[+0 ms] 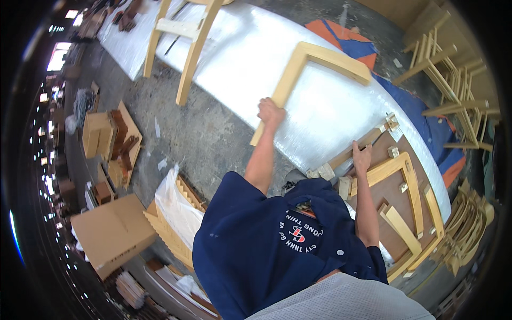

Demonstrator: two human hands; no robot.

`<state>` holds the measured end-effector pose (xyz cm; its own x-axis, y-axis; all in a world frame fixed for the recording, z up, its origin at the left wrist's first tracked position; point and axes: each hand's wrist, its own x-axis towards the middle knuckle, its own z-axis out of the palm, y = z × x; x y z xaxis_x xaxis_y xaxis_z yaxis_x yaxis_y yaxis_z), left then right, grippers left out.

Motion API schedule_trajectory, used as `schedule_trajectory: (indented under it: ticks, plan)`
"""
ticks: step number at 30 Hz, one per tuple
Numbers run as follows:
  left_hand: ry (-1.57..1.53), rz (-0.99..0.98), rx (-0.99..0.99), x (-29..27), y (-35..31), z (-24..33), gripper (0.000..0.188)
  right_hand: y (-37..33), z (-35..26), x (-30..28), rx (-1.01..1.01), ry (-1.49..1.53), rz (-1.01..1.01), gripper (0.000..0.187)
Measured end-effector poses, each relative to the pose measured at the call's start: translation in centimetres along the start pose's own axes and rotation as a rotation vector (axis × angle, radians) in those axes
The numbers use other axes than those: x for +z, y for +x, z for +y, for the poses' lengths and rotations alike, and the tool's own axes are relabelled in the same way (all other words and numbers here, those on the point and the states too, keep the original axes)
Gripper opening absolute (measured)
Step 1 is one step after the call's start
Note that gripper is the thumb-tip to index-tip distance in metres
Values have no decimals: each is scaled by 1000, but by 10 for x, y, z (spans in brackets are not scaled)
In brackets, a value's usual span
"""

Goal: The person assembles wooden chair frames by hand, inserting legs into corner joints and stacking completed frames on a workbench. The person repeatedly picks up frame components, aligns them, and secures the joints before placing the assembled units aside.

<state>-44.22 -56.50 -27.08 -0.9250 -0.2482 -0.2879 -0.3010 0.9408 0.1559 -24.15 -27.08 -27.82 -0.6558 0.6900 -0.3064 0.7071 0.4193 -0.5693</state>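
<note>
Silvery tabletop (333, 120) under angled wooden piece (291, 73) in left hand (272, 112).

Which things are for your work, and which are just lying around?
Probably for work:
bent wooden frame, in the left hand
wooden bar, at the right hand
brown board

Probably just lying around:
cardboard box
blue-and-orange tarp
white plastic sheet

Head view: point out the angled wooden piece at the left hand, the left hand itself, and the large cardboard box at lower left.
Angled wooden piece (293, 74): head view, on its long leg near the bend.
Left hand (272, 113): head view, back of the hand.
Large cardboard box (113, 230): head view, broad flat face.
</note>
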Motion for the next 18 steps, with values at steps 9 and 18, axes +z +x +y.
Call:
schedule_trajectory:
  ticks: [9,18]
  plan:
    - [-147,114,-199,-50,136,-43,58,4,1,-1,-11,-31,18,67]
    - [-183,74,-288,-68,197,-52,68,8,12,13,-97,-21,91,63]
